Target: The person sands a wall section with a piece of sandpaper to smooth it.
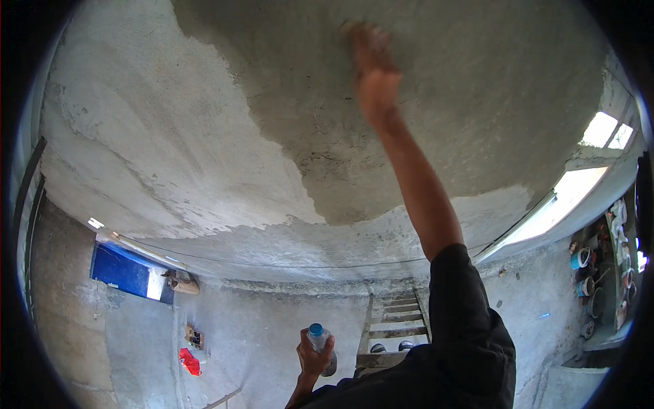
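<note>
My left hand (310,358) is closed around a clear plastic bottle (318,337) with a blue cap, held upright low in the view. Higher up, my right arm stretches out to the wall. My right hand (375,67) is at a large darker grey, damp-looking patch (449,136) of the wall. Motion smears its fingers, so I cannot make out whether it holds anything. Around the patch the wall (150,123) is paler and rough, with a ragged border between the two tones. Fine cracks show in the patch's lower part.
Below me stands a wooden ladder (397,333), with two shoe tips showing at its rungs. A red item (190,362) and a small box (195,337) lie on the floor at left, near a blue panel (120,266). Several buckets (581,258) stand at far right, below bright window openings.
</note>
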Demonstrator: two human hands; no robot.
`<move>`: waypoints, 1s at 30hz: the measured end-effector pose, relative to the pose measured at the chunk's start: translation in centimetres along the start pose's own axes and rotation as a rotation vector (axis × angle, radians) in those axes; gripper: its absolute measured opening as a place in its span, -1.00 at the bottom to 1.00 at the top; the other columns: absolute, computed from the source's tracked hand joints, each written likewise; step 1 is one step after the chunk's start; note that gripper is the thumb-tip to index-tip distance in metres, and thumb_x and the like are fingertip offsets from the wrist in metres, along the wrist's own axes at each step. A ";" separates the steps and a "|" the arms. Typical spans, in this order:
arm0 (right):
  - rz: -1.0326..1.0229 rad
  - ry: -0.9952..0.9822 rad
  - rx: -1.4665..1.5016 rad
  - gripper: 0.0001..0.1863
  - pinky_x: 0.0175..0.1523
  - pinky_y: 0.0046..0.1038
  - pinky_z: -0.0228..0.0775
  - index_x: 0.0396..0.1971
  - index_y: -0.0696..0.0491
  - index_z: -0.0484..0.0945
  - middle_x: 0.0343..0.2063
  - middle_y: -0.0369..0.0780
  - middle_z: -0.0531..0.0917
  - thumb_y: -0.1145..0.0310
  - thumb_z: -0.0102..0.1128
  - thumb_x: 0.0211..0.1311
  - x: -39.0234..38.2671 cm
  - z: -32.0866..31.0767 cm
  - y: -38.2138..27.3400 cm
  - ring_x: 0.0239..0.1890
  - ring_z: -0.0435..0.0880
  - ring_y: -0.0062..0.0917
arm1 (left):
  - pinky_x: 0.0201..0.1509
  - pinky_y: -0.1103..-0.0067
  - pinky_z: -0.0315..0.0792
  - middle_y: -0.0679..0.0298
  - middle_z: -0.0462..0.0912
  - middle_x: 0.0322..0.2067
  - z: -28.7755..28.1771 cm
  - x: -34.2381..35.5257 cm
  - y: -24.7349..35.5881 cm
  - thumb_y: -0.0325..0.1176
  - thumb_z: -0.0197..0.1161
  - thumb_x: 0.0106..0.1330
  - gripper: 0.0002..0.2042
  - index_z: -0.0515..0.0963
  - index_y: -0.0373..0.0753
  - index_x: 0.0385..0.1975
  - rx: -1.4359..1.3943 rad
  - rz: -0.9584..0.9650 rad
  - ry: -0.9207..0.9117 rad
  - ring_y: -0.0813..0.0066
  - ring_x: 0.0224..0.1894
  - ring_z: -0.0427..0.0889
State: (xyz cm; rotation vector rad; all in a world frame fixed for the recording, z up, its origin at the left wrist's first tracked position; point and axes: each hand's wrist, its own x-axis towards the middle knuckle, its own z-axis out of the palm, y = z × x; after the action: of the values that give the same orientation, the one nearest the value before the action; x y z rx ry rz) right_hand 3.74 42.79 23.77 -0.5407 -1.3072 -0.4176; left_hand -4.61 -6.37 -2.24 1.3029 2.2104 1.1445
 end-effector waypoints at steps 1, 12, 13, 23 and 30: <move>-0.041 -0.063 -0.001 -0.53 0.14 -0.33 0.46 0.01 0.12 0.51 -0.01 -0.06 0.57 0.67 0.15 0.00 -2.4 0.8 -1.5 0.04 0.57 -0.22 | -0.35 0.33 0.53 0.05 0.62 -0.47 0.0 0.0 0.1 -0.25 0.38 0.08 -0.60 0.34 -0.26 -0.21 0.001 0.003 -0.011 0.06 -0.43 0.66; 0.145 0.232 0.062 -0.47 0.16 -0.33 0.44 0.02 0.00 0.55 0.00 -0.12 0.58 0.71 0.11 -0.03 3.8 -2.4 2.3 0.08 0.54 -0.25 | -0.35 0.31 0.53 0.06 0.61 -0.46 -0.3 -0.6 0.2 -0.24 0.37 0.09 -0.61 0.34 -0.25 -0.21 0.008 -0.002 -0.015 0.05 -0.42 0.66; 0.148 0.228 0.068 -0.47 0.16 -0.33 0.44 0.02 0.00 0.55 0.00 -0.12 0.58 0.71 0.11 -0.03 2.8 -1.9 1.9 0.08 0.54 -0.25 | -0.35 0.31 0.52 0.06 0.61 -0.46 -0.3 -0.6 0.3 -0.24 0.37 0.09 -0.60 0.34 -0.25 -0.21 0.008 -0.006 -0.005 0.05 -0.41 0.66; 0.050 -0.058 0.080 -0.58 -0.03 -0.34 0.58 -0.07 0.08 0.54 -0.05 -0.09 0.60 0.66 0.13 -0.02 -2.1 -3.1 -1.3 0.08 0.55 -0.21 | -0.33 0.32 0.53 0.06 0.62 -0.44 0.4 -0.3 0.2 -0.21 0.38 0.07 -0.58 0.35 -0.25 -0.20 -0.007 0.030 -0.045 0.07 -0.40 0.66; -0.010 -0.013 -0.158 -0.55 0.02 -0.39 0.56 -0.06 0.07 0.57 -0.02 -0.10 0.58 0.71 0.15 -0.01 -2.8 -1.4 -1.0 0.01 0.59 -0.25 | -0.33 0.32 0.53 0.05 0.62 -0.43 0.6 -0.3 0.5 -0.22 0.39 0.07 -0.58 0.35 -0.25 -0.20 -0.017 -0.011 -0.048 0.06 -0.40 0.66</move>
State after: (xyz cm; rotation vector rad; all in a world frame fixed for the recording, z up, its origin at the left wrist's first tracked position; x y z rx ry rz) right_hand 3.70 41.14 20.89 -0.6700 -1.2961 -0.5291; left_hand -3.75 -6.20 -2.28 1.2963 2.1665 1.1134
